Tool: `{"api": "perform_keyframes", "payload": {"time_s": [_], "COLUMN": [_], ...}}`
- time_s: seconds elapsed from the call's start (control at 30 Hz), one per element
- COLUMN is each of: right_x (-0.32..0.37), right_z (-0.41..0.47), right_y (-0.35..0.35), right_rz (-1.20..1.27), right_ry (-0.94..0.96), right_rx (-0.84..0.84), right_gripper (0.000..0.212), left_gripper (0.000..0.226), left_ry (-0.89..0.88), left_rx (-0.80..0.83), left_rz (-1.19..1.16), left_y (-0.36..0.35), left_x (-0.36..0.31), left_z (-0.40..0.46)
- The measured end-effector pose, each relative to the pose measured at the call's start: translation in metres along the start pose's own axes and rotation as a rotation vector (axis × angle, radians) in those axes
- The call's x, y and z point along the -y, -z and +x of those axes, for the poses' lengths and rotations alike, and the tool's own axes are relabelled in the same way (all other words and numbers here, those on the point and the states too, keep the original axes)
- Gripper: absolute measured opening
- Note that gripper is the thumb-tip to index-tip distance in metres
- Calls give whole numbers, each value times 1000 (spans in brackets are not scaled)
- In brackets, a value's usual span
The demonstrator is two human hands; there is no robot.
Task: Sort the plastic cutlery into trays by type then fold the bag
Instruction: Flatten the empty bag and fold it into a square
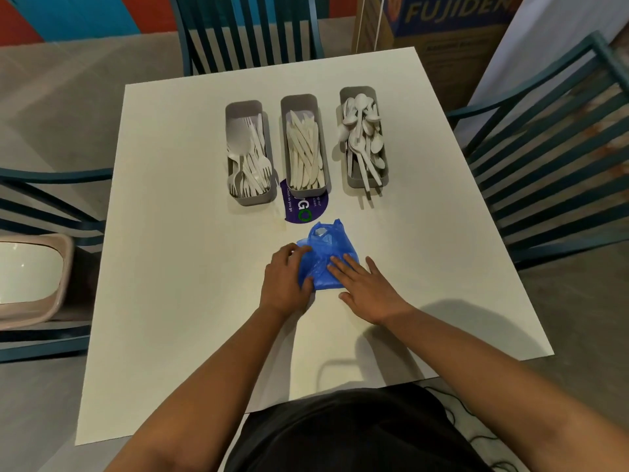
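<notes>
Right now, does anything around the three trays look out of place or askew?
Yes. In the right grey tray, a few white plastic spoons poke handles over its near end. The middle grey tray sits partly on a purple round sticker.

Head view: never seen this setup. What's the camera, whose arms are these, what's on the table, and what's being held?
There is no machine here: a person works bare-handed, and the single wide-angle camera sits on their head, looking forward and down. That is why both arms reach in from the bottom edge.

On the white table stand three grey trays in a row: the left tray holds plastic forks, the middle tray knives, the right tray spoons. A purple sticker shows under the middle tray.

Nearer the person lies a crumpled blue plastic bag. The left hand grips its left edge with curled fingers; the right hand presses it flat with straight fingers. So the sorting looks done and the bag is being folded.
</notes>
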State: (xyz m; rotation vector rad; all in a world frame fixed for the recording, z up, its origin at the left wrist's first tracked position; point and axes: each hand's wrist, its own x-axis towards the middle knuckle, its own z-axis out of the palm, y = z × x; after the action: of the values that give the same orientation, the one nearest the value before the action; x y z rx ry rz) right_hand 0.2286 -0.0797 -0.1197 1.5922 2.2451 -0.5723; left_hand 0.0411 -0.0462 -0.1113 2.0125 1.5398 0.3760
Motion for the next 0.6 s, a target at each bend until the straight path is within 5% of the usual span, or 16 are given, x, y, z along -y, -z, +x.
{"api": "perform_keyframes", "payload": {"time_s": [0.13,0.23,0.47,0.6], "right_x": [-3,-5,-16,-15], "right_z": [1,-1,-6,-7], "right_y": [8,12,15,15], "right_rz": [168,356,488,558], "right_ry": [-14,-33,-35,-49], "right_rx": [-61,-140,-189,-159], "right_gripper": [53,50,43,52], "left_gripper": [65,66,37,30], "left_ry": [-283,-259,-142,-30], "left_rx": [104,211,62,25], "left_rz": [236,314,441,289], "left_y": [-1,-2,-7,-8], "left_x": [2,1,2,0], "left_z": [-8,-8,-10,-9]}}
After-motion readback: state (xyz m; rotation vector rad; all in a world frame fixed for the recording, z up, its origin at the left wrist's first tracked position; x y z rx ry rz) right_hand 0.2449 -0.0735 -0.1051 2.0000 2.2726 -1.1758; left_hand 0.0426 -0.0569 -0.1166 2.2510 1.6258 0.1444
